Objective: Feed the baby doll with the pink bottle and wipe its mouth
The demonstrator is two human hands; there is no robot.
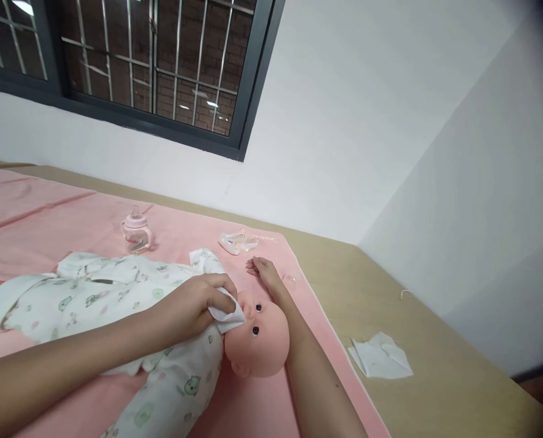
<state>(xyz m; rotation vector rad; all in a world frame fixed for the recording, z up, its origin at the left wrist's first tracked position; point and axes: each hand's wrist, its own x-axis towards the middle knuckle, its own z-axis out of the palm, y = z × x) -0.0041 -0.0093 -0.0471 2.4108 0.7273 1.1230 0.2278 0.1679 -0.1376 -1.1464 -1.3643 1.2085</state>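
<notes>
A baby doll (pixel 266 347) lies on its back with its head toward the right, dressed in a white printed outfit (pixel 129 292). My left hand (pixel 210 301) is closed on a white tissue (pixel 227 311), pressed against the doll's face around the mouth and chin, partly covering them. My right hand (pixel 262 271) rests on the pink blanket (pixel 253 407) just past the doll's head, fingers loosely stretched and holding nothing. The right forearm runs along the crown of the head. Near its fingertips lies a small clear plastic item (pixel 238 243), its kind unclear.
A pink-handled baby bottle (pixel 137 231) stands on the blanket beyond the doll. Folded white tissue (pixel 381 357) lies on the wooden surface (pixel 330 267) to the right. White walls (pixel 335 121) and a barred window (pixel 162 73) bound the far side.
</notes>
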